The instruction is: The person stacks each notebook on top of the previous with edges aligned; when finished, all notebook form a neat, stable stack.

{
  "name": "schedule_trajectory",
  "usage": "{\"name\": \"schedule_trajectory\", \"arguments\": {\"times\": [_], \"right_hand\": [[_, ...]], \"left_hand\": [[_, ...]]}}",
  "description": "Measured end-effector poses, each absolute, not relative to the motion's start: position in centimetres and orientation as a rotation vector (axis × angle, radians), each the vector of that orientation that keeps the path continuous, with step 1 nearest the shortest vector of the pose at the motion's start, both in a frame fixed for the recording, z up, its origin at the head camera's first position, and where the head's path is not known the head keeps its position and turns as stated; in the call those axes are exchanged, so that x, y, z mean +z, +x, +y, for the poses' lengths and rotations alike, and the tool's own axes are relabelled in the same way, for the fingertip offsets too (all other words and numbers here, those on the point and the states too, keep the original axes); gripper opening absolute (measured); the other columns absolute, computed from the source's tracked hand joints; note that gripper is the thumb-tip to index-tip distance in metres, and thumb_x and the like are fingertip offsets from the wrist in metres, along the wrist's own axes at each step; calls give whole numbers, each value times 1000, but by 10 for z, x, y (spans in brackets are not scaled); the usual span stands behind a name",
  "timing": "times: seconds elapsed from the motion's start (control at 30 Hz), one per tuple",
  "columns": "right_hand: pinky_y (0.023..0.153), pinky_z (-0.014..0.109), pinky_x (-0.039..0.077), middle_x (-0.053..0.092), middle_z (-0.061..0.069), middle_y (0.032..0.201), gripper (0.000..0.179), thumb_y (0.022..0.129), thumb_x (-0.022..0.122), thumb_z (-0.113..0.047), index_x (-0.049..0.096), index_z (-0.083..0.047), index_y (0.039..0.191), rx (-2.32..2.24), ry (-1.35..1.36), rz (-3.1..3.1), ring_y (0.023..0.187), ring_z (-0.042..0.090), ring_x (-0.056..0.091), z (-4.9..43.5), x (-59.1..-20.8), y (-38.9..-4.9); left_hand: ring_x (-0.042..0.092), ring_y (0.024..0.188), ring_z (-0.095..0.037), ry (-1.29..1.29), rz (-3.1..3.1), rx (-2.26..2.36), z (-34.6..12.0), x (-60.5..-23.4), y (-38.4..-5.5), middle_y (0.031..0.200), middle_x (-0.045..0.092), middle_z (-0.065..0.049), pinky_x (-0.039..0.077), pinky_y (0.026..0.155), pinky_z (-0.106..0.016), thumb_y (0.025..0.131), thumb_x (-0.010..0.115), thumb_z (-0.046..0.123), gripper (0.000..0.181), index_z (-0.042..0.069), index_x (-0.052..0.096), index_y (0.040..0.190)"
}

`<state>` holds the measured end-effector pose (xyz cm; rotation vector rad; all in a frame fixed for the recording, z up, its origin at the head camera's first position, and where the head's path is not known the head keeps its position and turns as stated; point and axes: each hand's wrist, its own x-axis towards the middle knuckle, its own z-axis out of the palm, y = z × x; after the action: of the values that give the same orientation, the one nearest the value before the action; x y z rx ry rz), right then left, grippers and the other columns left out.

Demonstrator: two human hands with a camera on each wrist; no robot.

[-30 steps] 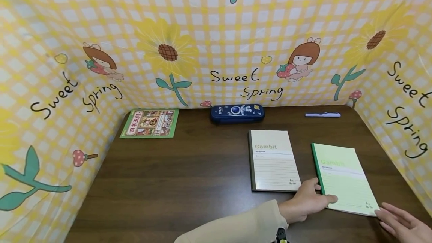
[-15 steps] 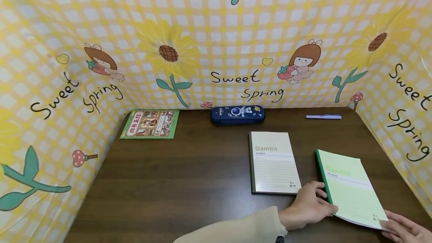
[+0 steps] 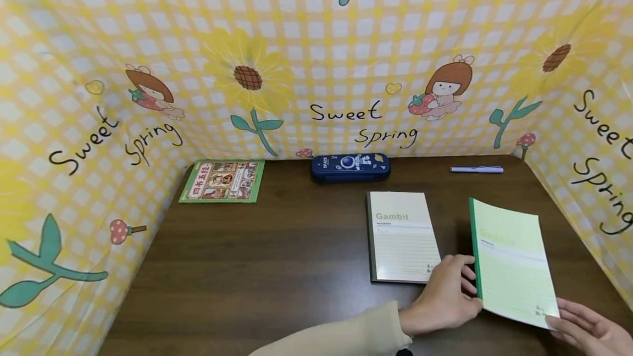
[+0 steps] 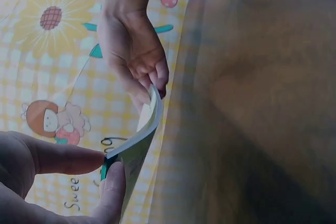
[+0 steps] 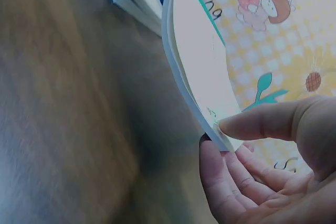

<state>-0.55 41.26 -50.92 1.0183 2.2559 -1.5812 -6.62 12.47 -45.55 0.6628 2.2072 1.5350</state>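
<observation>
A pale green notebook (image 3: 514,268) with a dark green spine is held off the table, its front cover up and its sheets bowed. My left hand (image 3: 445,295) pinches its spine edge near the lower corner, thumb on one side and finger on the other in the left wrist view. At the lower right corner my right hand (image 3: 590,326) grips it, with the thumb (image 5: 257,121) on the cover and the fingers beneath. A second notebook (image 3: 403,240), cream with a dark spine, lies just left; my left hand covers its lower right corner in the head view.
A navy pencil case (image 3: 350,168) with a space print stands at the table's back edge. To its right lies a lavender pen (image 3: 477,169). A green-bordered picture book (image 3: 222,181) rests at the back left. Yellow checked cloth (image 3: 296,15) walls the dark wooden table (image 3: 247,268).
Both hands have raised the green notebook from the table, after shifting it a little right and nearer. My left thumb has slid from the cover to the spine edge.
</observation>
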Motion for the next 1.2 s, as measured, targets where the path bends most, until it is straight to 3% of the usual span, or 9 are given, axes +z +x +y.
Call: {"name": "schedule_trajectory", "arguments": {"times": [0.23, 0.37, 0.43, 0.5, 0.6, 0.73, 0.8, 1.2], "right_hand": [[73, 25, 63, 70, -14, 94, 81, 98, 74, -25, 31, 16, 153, -1445, 876, 2368, 76, -1, 69, 385, -487, -17], [75, 20, 60, 73, -19, 97, 84, 97, 76, -32, 35, 14, 153, -1426, 740, 2363, 81, -2, 71, 372, -477, -26], [75, 17, 58, 75, -15, 103, 83, 97, 76, -34, 36, 14, 152, -1390, 659, 2407, 82, -7, 69, 365, -475, -30], [75, 15, 57, 76, -3, 112, 84, 97, 76, -36, 37, 15, 151, -1354, 591, 2453, 82, -12, 64, 358, -474, -34], [74, 17, 58, 74, 1, 114, 77, 98, 75, -33, 42, 15, 148, -1336, 494, 2521, 83, -14, 63, 347, -475, -39], [75, 22, 61, 71, -19, 103, 66, 98, 76, -25, 48, 13, 144, -1416, 383, 2542, 85, -8, 68, 334, -478, -43], [74, 23, 61, 71, -21, 100, 62, 97, 76, -21, 51, 12, 142, -1450, 341, 2541, 86, -7, 69, 327, -480, -47], [73, 25, 62, 74, 10, 111, 53, 94, 78, -11, 57, 13, 136, -1545, 202, 2542, 85, -3, 70, 290, -486, -64]], "left_hand": [[62, 82, 2, 599, 2201, 1596, 101, -455, -77, 107, 60, 1, 53, 70, -7, 82, 74, -3, 65, 1, 52, 143], [58, 80, 3, 579, 2235, 1617, 87, -460, -84, 109, 61, -4, 53, 71, -9, 80, 75, -5, 67, 0, 52, 143], [58, 80, 4, 569, 2256, 1629, 81, -463, -87, 109, 62, -6, 53, 72, -8, 79, 76, -6, 68, -1, 52, 142], [58, 80, 3, 558, 2259, 1651, 74, -465, -90, 109, 62, -9, 54, 73, -9, 78, 76, -7, 68, -3, 52, 141], [58, 81, 2, 527, 2252, 1679, 64, -469, -95, 108, 61, -10, 55, 73, -10, 78, 77, -7, 67, -5, 52, 140], [61, 84, -3, 479, 2248, 1696, 50, -473, -100, 110, 61, -12, 56, 72, -12, 78, 79, -8, 67, -5, 53, 140], [62, 85, -6, 453, 2262, 1691, 43, -475, -103, 110, 62, -12, 56, 72, -13, 77, 81, -7, 67, -5, 54, 139], [64, 86, -10, 333, 2303, 1654, 5, -479, -107, 108, 64, -11, 56, 73, -17, 74, 89, -1, 68, -3, 59, 135]]}}
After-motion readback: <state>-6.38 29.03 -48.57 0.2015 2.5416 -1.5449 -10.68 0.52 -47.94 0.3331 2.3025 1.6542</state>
